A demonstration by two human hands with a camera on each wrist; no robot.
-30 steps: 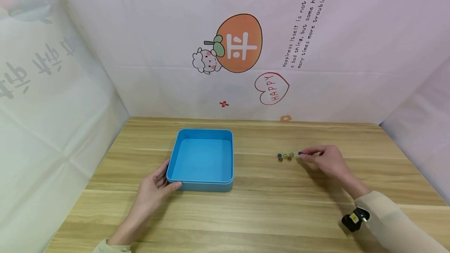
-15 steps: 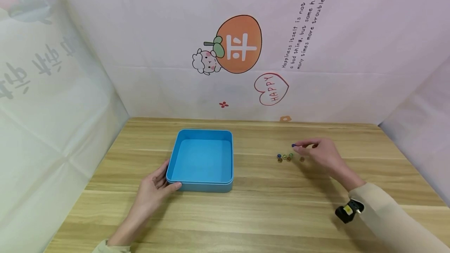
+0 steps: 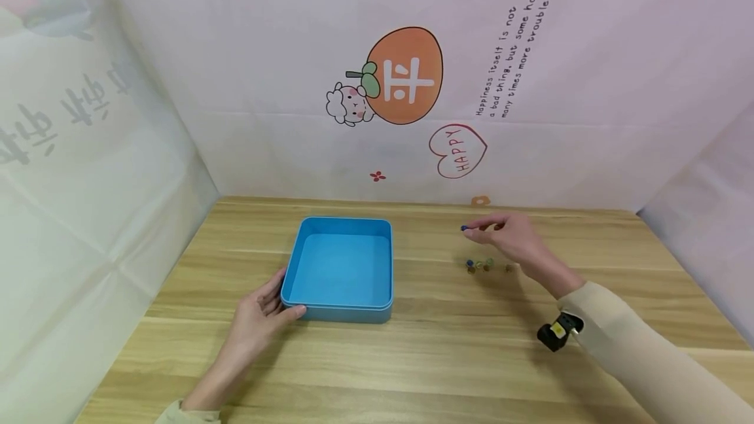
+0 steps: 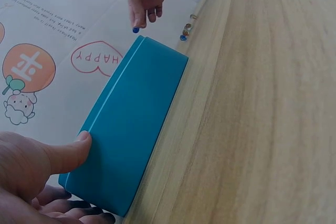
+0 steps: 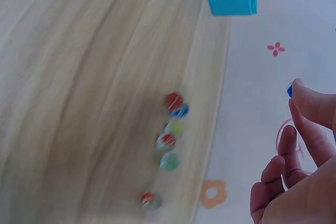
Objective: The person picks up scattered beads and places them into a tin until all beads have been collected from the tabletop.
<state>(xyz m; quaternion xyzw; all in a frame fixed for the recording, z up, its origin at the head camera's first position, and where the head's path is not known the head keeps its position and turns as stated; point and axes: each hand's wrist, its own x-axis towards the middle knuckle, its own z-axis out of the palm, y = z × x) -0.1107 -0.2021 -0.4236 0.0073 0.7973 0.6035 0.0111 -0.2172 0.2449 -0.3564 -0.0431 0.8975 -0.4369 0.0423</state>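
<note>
Holding blue marble [image 3: 464, 228] in right hand [image 3: 511, 237], pinched narrowly between tips of thumb [image 5: 315, 103] and index finger [image 5: 311, 136]. In the air above table [image 3: 442, 358], to the right of blue box [image 3: 347, 314] and well apart from it. In right wrist view, peeping past thumb tip, partly hidden. Other right fingers loosely bent behind the pinch.

Gripping box at near left corner with left hand [image 3: 259, 316]: thumb against near wall, other fingers along left wall. Set flat on table, open side up.

Lying on table below right hand, apart from its fingers: red marble [image 5: 174, 101] and dark blue marble [image 5: 180, 110] just beside each other, cannot tell if touching; near these, yellow-green marble [image 5: 175, 127], red-swirled clear marble [image 5: 166, 141], green marble [image 5: 169, 161]. Off from the cluster: orange-red and clear marble [image 5: 150, 201].

Hanging behind table: white cloth [image 3: 265, 84], printed with orange fruit, lettering and red heart.
</note>
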